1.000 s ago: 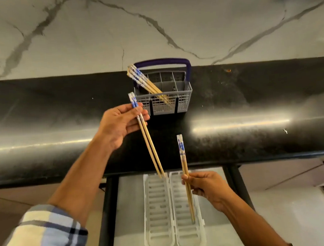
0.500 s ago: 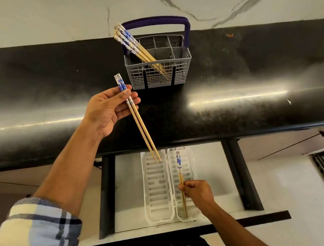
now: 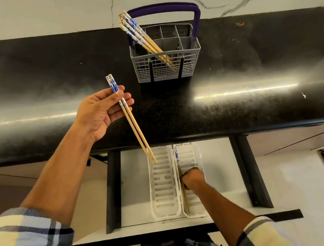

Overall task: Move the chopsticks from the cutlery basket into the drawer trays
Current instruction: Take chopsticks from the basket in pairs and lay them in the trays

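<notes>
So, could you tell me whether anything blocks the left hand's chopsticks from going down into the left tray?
Nothing visible does: the left tray lies empty beneath the chopstick pair in the left hand.

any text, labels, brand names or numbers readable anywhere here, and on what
None can be read.
Chopsticks in the left hand: blue and white pattern at the tops, no letters.
Chopsticks in the cutlery basket: same blue pattern, no words.
Drawer trays: plain white slots, no label.
Countertop: only specks and glare.
</notes>
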Demonstrator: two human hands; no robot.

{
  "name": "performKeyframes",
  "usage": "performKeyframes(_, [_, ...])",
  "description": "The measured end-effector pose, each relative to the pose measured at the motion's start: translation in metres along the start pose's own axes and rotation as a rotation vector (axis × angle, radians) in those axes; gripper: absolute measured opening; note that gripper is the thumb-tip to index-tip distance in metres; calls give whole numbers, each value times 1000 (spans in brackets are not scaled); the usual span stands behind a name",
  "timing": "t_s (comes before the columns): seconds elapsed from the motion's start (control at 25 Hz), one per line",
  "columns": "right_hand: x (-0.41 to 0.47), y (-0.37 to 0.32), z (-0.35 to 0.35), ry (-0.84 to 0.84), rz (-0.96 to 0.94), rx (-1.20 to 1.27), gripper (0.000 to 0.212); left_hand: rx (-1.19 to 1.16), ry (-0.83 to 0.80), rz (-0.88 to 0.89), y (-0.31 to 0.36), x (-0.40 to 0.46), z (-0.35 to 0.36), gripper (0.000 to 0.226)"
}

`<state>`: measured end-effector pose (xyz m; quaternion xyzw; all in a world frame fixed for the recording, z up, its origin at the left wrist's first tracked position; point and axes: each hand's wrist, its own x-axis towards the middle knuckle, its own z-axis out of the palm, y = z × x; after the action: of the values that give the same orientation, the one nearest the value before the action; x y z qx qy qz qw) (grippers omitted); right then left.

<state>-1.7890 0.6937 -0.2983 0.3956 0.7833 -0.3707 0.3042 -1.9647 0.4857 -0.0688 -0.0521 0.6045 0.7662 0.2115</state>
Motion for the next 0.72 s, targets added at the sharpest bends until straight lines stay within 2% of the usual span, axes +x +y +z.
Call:
performKeyframes(0.2, [-5,6,9,100,-70,-73,17,-5,11,4,0,0,-9,18])
performKeyframes(0.36, [-12,9,19,172,-82,-25,10,-2,9,8,0,0,-4,17])
performKeyframes(0.72, [-18,17,18,194,-137,-15,15,7,-5,9,2,-2,2,18])
